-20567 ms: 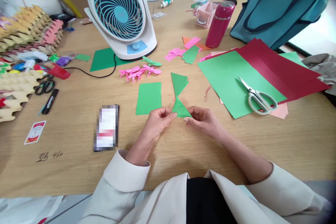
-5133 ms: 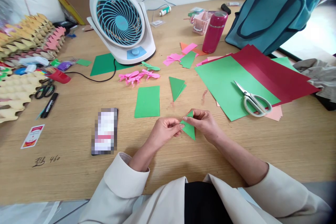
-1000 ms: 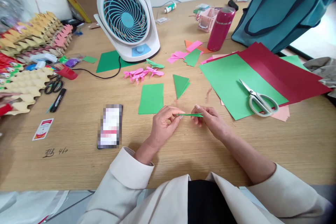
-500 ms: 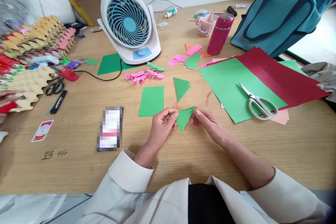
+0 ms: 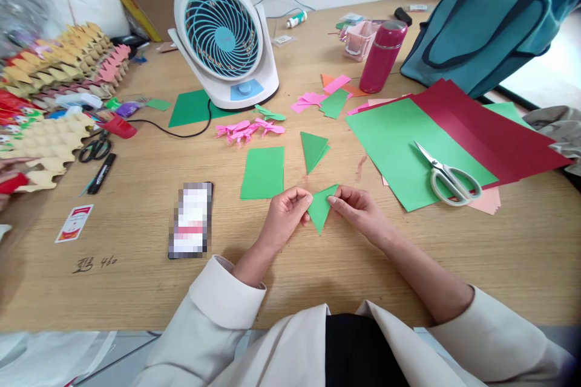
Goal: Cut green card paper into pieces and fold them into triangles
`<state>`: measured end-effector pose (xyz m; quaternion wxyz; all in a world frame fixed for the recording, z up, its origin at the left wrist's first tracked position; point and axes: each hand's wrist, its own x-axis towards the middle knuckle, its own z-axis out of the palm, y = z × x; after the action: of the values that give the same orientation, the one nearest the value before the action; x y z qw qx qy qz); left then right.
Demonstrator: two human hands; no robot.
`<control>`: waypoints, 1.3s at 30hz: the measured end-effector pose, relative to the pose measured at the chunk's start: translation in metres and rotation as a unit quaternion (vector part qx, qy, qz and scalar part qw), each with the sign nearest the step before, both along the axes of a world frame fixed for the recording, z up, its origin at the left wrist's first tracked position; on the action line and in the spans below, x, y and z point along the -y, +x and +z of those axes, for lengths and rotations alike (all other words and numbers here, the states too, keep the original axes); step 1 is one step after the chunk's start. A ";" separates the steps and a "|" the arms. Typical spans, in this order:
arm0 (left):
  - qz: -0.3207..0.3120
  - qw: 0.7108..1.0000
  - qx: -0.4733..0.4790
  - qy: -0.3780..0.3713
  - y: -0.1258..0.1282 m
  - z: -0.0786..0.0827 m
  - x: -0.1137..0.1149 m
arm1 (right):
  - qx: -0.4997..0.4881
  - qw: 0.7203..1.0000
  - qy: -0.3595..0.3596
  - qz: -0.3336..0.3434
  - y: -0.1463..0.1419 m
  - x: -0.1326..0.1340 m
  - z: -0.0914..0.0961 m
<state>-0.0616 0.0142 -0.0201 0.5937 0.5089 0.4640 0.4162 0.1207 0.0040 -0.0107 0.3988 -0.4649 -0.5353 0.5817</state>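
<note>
A small folded green paper triangle (image 5: 321,210) is held just above the table, one point toward me. My left hand (image 5: 289,213) pinches its left corner between thumb and fingers. At the upper right corner, my right hand (image 5: 358,210) grips it, the thumb lying on its face. Beyond my hands lie folded green triangles (image 5: 313,150), one partly over another. To their left is a flat stack of green paper rectangles (image 5: 262,173). Pink folded paper pieces (image 5: 242,131) sit in a heap farther back, with a green folded piece (image 5: 271,113) beside them.
White-handled scissors (image 5: 454,184) rest on green and red sheets (image 5: 403,157) at the right. A phone (image 5: 190,221) lies left of my hands. Behind stand a fan (image 5: 227,42), a magenta bottle (image 5: 384,57) and a teal bag (image 5: 476,36). Another person's hand (image 5: 13,172) shows at the left edge.
The held triangle has shifted slightly toward me. My right thumb has moved inward onto the paper's face, and my left hand has moved slightly right.
</note>
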 end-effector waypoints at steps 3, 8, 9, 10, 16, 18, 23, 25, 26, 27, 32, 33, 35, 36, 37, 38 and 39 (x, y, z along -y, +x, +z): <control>-0.016 1.000 -0.015 0.001 0.000 -0.001 0.000 | -0.004 1.000 0.000 -0.020 0.001 -0.001 -0.005; -0.021 1.000 -0.017 -0.005 0.001 -0.001 -0.001 | -0.017 0.999 -0.002 -0.043 0.002 -0.002 -0.005; -0.019 1.000 -0.011 -0.007 0.001 0.000 -0.001 | -0.017 0.999 0.002 -0.041 0.002 -0.001 -0.003; -0.014 1.000 -0.003 -0.010 0.001 0.000 -0.001 | -0.016 0.999 0.008 -0.037 0.002 -0.001 -0.001; -0.002 0.999 0.048 -0.015 0.000 0.002 -0.002 | -0.015 1.000 0.015 -0.017 0.001 0.000 0.003; -0.014 0.998 0.061 0.007 -0.001 0.002 -0.002 | -0.040 0.999 -0.005 -0.002 0.000 0.000 0.000; -0.024 0.995 0.062 0.076 -0.002 0.000 -0.004 | -0.107 0.994 -0.021 0.028 -0.002 -0.001 -0.008; -0.011 0.996 0.053 0.067 -0.003 -0.001 -0.004 | -0.109 0.994 -0.012 0.004 -0.003 -0.003 -0.009; -0.004 0.997 0.052 0.054 -0.003 -0.001 -0.004 | -0.109 0.994 -0.008 -0.010 -0.003 -0.003 -0.010; 0.000 0.998 0.055 0.038 -0.003 -0.001 -0.004 | -0.110 0.994 -0.004 -0.025 -0.003 -0.004 -0.011; -0.003 0.998 0.053 0.016 -0.005 -0.003 -0.004 | -0.117 0.991 0.011 -0.071 -0.003 -0.007 -0.016; 0.004 0.999 0.043 0.023 -0.005 -0.003 -0.005 | -0.118 0.990 0.014 -0.073 -0.003 -0.007 -0.016; 0.018 0.999 0.021 0.034 -0.004 -0.004 -0.006 | -0.117 0.991 0.015 -0.064 -0.003 -0.006 -0.016; 0.025 0.999 0.012 0.039 -0.004 -0.004 -0.006 | -0.115 0.992 0.014 -0.055 -0.004 -0.006 -0.016; 0.029 0.999 0.005 0.043 -0.004 -0.004 -0.007 | -0.111 0.993 0.015 -0.042 -0.004 -0.005 -0.016; 0.032 0.998 -0.004 0.049 -0.005 -0.004 -0.007 | -0.107 0.994 0.020 -0.028 -0.004 -0.004 -0.016; 0.032 0.998 -0.015 0.056 -0.005 -0.005 -0.008 | -0.101 0.994 0.026 -0.015 -0.004 -0.004 -0.016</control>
<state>-0.0666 0.0218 -0.0248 0.5434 0.5322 0.4654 0.4527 0.1166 0.0079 -0.0263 0.4716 -0.4009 -0.5002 0.6055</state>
